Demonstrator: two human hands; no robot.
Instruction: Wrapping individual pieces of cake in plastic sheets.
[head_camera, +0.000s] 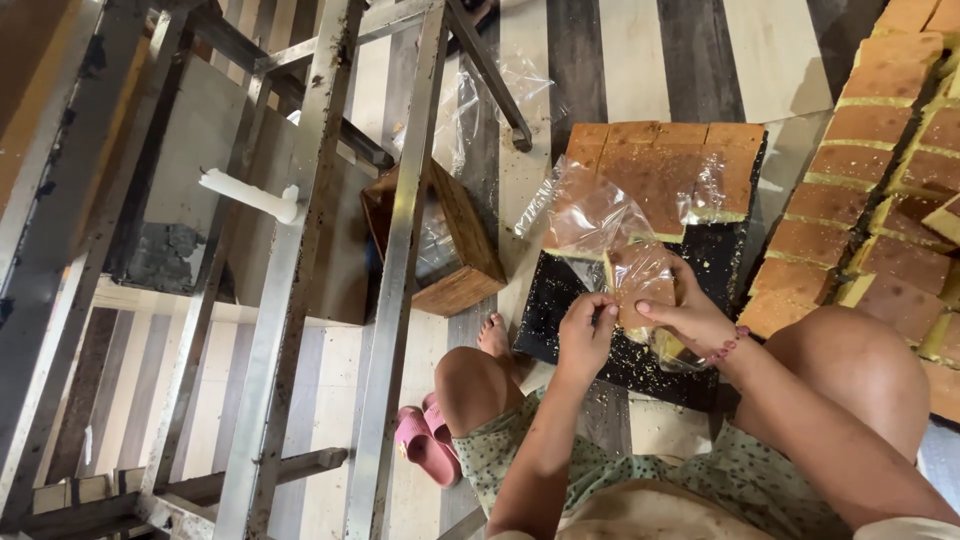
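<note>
My left hand (586, 335) pinches the edge of a clear plastic bag (590, 215) that hangs open above a black tray (570, 310). My right hand (688, 315) grips a brown-topped cake slice (640, 292) partly inside the bag. On the tray's far part lie several cut slices of yellow cake with brown crust (665, 165). Crumbs are scattered over the tray's bare black surface.
A large slab of cut cake pieces (880, 180) fills the right side. A metal rack frame (300, 250) stands at the left, with a wooden box (455, 240) and a white candle (250, 193) behind it. Pink sandals (425, 445) lie by my knee on the striped floor.
</note>
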